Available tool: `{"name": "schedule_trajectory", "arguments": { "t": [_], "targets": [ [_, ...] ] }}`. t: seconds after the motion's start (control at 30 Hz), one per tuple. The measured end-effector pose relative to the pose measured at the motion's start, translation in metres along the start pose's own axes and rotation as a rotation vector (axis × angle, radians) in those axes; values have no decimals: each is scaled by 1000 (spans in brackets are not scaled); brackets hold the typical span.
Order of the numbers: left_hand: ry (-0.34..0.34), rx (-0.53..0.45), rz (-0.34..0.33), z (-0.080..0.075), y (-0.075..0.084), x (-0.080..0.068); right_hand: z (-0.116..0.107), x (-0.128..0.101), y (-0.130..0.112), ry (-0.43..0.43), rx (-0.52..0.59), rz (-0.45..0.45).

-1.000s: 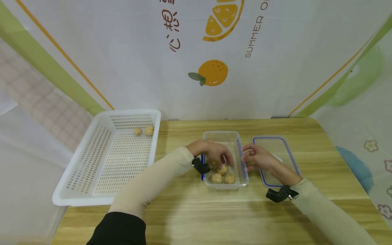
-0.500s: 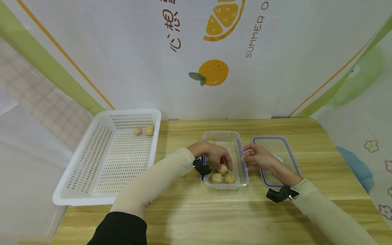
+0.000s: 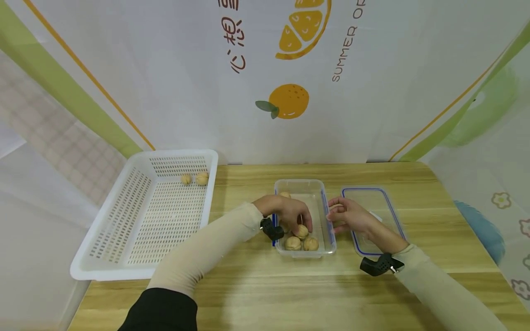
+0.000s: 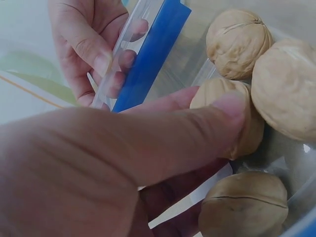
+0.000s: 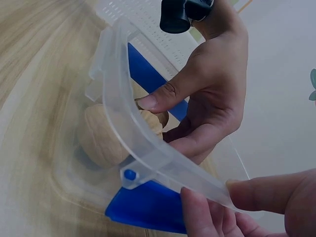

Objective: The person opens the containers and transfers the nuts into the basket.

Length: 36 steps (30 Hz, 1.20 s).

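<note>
A clear plastic container (image 3: 298, 183) with blue side latches stands mid-table and holds several walnuts (image 3: 293, 243). My left hand (image 3: 301, 226) reaches into it; thumb and fingers pinch one walnut (image 4: 253, 138) near the front. In the left wrist view the thumb lies across that walnut, with other walnuts (image 4: 238, 43) around it. My right hand (image 3: 333, 215) grips the container's right rim (image 5: 148, 148), thumb and fingers pinching it just above the blue latch (image 5: 148, 207).
The container's clear lid (image 3: 374, 202) with a blue seal lies flat just right of it. A white slotted basket (image 3: 124, 220) at the left holds two walnuts (image 3: 201, 178) near its far end. A printed backdrop rises behind the wooden table (image 3: 265, 285).
My left hand's fingers have drawn in and settled round a walnut inside the container. The right hand stays on the rim.
</note>
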State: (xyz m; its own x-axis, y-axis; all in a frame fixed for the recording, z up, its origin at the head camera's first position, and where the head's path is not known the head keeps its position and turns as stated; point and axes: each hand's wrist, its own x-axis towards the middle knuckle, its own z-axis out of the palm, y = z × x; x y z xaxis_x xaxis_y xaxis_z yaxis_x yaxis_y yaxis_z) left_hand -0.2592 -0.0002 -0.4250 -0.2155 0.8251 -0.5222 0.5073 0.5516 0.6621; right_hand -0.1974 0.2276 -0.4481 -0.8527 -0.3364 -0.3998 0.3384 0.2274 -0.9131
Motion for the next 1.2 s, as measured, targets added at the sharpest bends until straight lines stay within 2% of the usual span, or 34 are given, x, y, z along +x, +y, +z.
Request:
{"name": "schedule_trajectory", "arguments": {
  "t": [0.3,0.5,0.8,1.0,1.2],
  "targets": [
    [80,-14,27,0,-2,2,1,-1,-1,-8,-4,-11],
    [132,-47,31,-2,-5,2,1,-2,0,-5,2,-2],
    [203,-114,74,-3,-6,-1,3,-4,-3,-12,8,-7],
    [248,-76,93,-4,-6,-1,2,-5,-2,-15,9,-14],
    [260,-95,134,-9,-4,-7,2,-3,-1,-13,7,-12]
  ]
}}
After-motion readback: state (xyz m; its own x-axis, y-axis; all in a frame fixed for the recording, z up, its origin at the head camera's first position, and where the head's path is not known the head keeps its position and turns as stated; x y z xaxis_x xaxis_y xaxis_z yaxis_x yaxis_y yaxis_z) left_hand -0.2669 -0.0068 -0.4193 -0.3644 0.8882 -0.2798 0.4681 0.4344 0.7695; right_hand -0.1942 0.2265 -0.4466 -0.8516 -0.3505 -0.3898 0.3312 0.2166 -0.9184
